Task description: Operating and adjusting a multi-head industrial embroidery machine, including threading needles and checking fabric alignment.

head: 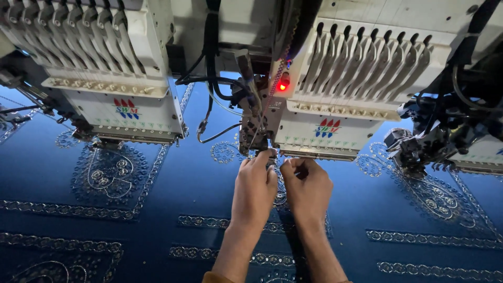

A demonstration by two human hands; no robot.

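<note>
I see my two forearms bare right down to the left hand (255,184) and right hand (308,188); only a tan-orange sleeve edge (216,276) shows at my left elbow.

Deep blue cloth (199,188) spreads below — silver patterns gleaming; a red lamp (283,86) glows above.

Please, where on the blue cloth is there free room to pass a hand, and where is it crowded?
Free: the plain blue cloth between the heart motif and the left hand; also the plain stretch right of the right hand. Crowded: the needle area at both hands' fingertips, with cables, and the dark attachment at right.
</note>
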